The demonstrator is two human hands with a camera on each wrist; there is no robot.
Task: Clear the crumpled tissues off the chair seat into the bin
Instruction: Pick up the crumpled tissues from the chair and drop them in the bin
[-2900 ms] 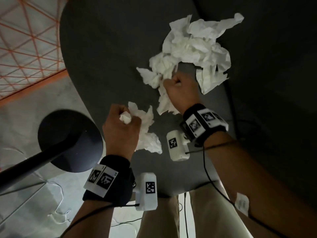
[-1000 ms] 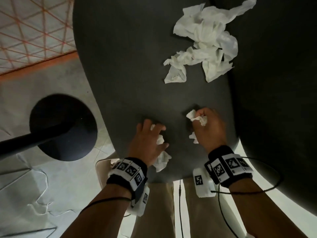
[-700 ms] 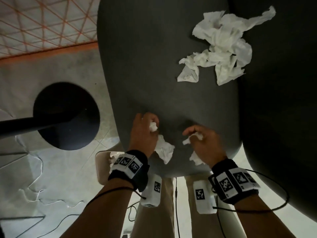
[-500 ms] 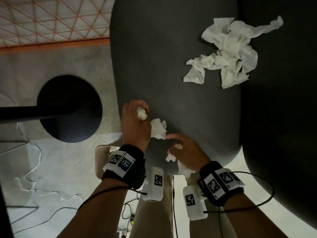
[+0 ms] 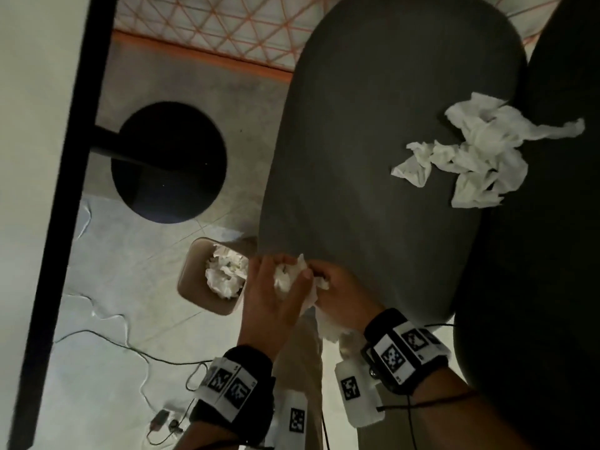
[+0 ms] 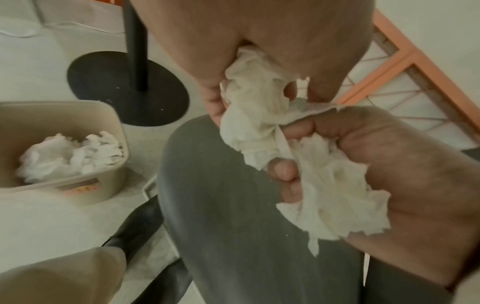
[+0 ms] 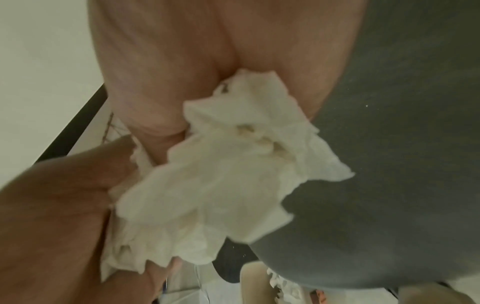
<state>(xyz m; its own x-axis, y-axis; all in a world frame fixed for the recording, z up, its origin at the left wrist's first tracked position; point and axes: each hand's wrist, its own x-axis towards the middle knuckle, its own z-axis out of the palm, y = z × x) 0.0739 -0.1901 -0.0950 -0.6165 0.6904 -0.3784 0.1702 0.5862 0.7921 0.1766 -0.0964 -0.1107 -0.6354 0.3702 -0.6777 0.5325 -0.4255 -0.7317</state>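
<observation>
Grey chair seat (image 5: 373, 151); both hands (image 5: 302, 287) clutch white crumpled tissues (image 5: 287, 277).

dim indoor light, motion blur, wide-angle edge distortion

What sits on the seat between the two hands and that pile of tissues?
Nothing: the head view shows bare grey chair seat between the hands and the tissue pile.

A dark grey chair seat (image 5: 373, 141) bears a loose heap of crumpled white tissues (image 5: 480, 151) near its back edge
</observation>
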